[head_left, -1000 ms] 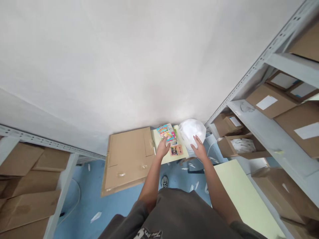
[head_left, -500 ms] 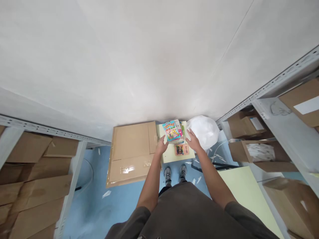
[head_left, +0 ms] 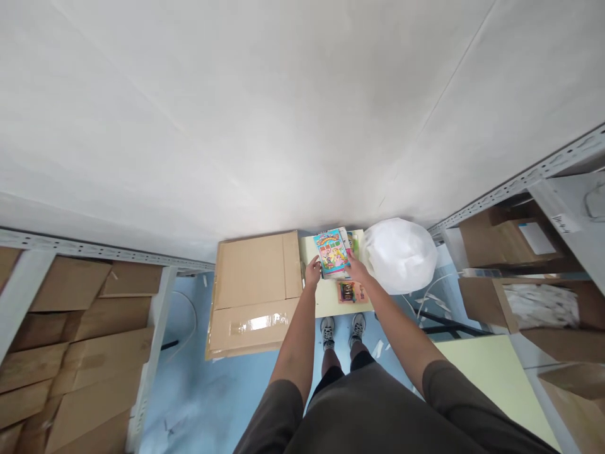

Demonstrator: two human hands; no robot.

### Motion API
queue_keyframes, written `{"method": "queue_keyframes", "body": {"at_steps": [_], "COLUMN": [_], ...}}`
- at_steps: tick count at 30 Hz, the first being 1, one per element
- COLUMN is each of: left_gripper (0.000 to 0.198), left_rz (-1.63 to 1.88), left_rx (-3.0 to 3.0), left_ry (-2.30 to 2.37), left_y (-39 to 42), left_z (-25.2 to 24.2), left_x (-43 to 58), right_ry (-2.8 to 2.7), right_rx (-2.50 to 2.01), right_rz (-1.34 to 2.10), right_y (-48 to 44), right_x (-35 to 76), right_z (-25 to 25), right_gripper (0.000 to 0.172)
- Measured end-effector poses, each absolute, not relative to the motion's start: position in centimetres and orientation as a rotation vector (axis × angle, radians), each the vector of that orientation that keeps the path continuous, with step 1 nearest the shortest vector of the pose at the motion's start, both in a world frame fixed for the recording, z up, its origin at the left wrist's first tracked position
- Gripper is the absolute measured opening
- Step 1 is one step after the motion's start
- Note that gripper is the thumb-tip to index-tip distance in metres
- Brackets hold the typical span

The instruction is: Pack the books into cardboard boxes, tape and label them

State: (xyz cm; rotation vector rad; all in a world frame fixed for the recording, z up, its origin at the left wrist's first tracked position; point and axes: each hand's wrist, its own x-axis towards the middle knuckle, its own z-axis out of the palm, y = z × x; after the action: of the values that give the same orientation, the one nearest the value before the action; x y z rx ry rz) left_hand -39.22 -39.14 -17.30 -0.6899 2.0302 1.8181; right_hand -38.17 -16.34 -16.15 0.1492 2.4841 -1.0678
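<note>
A colourful picture book (head_left: pixel 331 251) with a blue cover lies over other booklets, tilted slightly, on a pale yellow table (head_left: pixel 326 306). Gripping its lower left edge is my left hand (head_left: pixel 312 273), fingers bent at the side. My right hand (head_left: pixel 358 270) holds the lower right side, its fingertips against the cover's edge. How many booklets the hands grip together I cannot tell. Just below lies an orange pack (head_left: pixel 360 293) with a dark, colourful panel. A greenish-yellow booklet (head_left: pixel 355 243) shows partly behind the right edge.
Flattened cardboard (head_left: pixel 258 271) lies left of the books, and a white plastic bag (head_left: pixel 401 255) bulges on the right. Shelves with cardboard boxes (head_left: pixel 94 359) flank both sides. A pale yellow board (head_left: pixel 496 366) lies at lower right. White scraps lie on the blue floor (head_left: pixel 203 391).
Both hands have closed in from either side and taken hold of the picture book. It has turned a little more upright. The camera view has shifted slightly.
</note>
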Motion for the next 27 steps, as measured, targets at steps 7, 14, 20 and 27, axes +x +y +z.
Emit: {"method": "queue_keyframes", "body": {"at_steps": [7,14,20,27], "left_gripper": [0.070,0.045,0.029,0.044], "left_rz": [1.699,1.856,1.914,1.996], "left_rx": [-0.852,-0.922,-0.829,-0.680], "left_ry": [2.130,1.882,1.766,1.835], "left_y": [-37.3,-37.5,-38.5,-43.0], "left_z": [-17.5,-17.8,-17.7,-14.8], "left_x": [-39.4,-40.2,-40.1,-39.5], "right_ry": [2.637,2.701,2.658,2.657], "right_rx": [0.116,-0.041,0.036,0.214], "right_rz": [-0.864,-0.404,-0.330,-0.712], "right_y": [-17.0,-18.4,-18.5,-17.0], "right_x": [-37.3,-36.6,-36.3,-35.9], "right_z": [-15.4,-13.3,-13.4,-14.8], "right_gripper": [0.088,0.067,0.062,0.061]}}
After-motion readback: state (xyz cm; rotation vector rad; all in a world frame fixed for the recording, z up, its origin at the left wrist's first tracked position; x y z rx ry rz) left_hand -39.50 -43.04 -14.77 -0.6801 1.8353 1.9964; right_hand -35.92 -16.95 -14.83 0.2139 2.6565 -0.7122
